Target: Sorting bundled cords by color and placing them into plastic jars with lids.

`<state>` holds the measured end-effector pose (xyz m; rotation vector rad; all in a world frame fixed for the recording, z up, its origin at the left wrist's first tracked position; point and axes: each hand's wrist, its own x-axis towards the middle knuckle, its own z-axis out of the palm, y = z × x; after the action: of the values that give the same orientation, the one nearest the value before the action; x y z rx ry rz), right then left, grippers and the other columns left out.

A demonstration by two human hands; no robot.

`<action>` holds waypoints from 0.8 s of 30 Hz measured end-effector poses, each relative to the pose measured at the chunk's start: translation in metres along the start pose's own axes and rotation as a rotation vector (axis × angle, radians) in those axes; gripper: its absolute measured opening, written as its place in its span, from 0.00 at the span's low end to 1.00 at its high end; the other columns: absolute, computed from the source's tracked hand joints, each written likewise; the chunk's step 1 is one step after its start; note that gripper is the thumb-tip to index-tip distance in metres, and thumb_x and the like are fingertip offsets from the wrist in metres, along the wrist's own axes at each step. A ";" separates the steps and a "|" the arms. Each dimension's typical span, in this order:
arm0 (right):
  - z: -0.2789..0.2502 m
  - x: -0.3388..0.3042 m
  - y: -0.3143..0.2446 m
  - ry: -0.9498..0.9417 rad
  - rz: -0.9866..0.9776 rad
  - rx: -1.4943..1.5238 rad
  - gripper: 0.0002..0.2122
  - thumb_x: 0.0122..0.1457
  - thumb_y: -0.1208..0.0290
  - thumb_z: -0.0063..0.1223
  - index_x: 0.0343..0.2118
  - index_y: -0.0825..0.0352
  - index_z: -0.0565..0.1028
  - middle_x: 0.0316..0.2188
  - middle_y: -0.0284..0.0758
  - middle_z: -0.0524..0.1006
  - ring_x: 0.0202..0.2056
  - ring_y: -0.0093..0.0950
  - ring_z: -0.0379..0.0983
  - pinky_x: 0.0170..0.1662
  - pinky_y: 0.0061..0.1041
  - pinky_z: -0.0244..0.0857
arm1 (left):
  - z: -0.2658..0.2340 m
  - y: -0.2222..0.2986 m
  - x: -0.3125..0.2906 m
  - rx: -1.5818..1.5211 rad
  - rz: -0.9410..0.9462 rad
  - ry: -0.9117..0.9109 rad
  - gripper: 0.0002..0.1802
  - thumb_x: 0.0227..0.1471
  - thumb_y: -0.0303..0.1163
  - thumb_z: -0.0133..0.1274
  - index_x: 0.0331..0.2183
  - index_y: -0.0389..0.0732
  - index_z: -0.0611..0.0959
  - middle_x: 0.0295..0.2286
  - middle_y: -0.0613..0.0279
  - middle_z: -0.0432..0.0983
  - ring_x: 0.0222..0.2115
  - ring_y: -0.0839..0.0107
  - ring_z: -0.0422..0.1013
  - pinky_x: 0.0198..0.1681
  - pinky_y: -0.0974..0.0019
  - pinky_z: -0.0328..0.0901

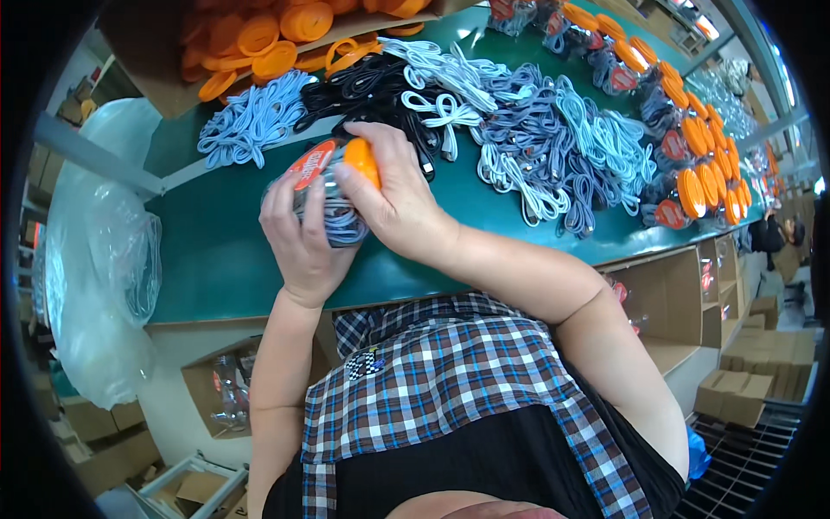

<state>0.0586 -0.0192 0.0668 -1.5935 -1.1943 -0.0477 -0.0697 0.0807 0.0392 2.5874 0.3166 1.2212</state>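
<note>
A clear plastic jar (343,223) packed with coiled grey-blue cables lies tilted between my hands, over the near part of the green table. My left hand (298,233) wraps round the jar's body from the left, its fingers beside a red label (313,164). At the jar's right end is an orange lid (361,161), gripped by my right hand (399,195) with thumb and fingers curled over it. Just beyond the jar lie bundles of black cable (367,91), with light blue cable bundles (259,117) to their left.
A cardboard box of orange lids (277,59) stands at the far left. Grey, white and teal cable bundles (605,147) spread across the table's right half. Filled jars with orange lids (692,195) line the right side. A clear plastic bag (95,259) hangs at the left edge.
</note>
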 end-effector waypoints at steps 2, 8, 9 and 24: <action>-0.009 0.002 0.003 0.085 0.090 0.115 0.23 0.55 0.56 0.59 0.54 0.55 0.74 0.55 0.38 0.70 0.55 0.41 0.65 0.56 0.41 0.60 | -0.001 0.002 0.002 0.167 0.124 0.063 0.59 0.30 0.28 0.75 0.63 0.41 0.61 0.56 0.50 0.65 0.54 0.54 0.68 0.60 0.54 0.64; -0.080 0.039 -0.013 -0.496 -0.603 -0.098 0.32 0.53 0.49 0.62 0.60 0.56 0.70 0.56 0.44 0.68 0.55 0.45 0.66 0.57 0.42 0.63 | -0.020 0.021 0.009 -0.796 -0.372 -0.204 0.59 0.30 0.31 0.76 0.62 0.41 0.61 0.54 0.51 0.66 0.53 0.54 0.68 0.59 0.55 0.64; -0.079 0.035 -0.018 -0.496 -0.439 -0.166 0.33 0.53 0.49 0.63 0.61 0.56 0.69 0.56 0.44 0.68 0.56 0.46 0.66 0.57 0.41 0.64 | -0.015 0.032 0.010 -0.719 -0.398 -0.179 0.59 0.30 0.31 0.76 0.62 0.41 0.61 0.54 0.51 0.66 0.53 0.54 0.68 0.59 0.55 0.64; -0.168 0.044 0.017 -0.592 -0.494 -0.101 0.38 0.50 0.45 0.66 0.62 0.59 0.67 0.55 0.46 0.70 0.50 0.45 0.72 0.51 0.39 0.71 | 0.026 0.060 0.058 -1.013 -0.313 -0.389 0.59 0.30 0.32 0.78 0.62 0.41 0.62 0.55 0.51 0.66 0.54 0.55 0.69 0.61 0.57 0.64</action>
<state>0.1796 -0.1146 0.1488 -1.4000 -2.0595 0.0510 -0.0087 0.0379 0.0847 1.7263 -0.0037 0.5145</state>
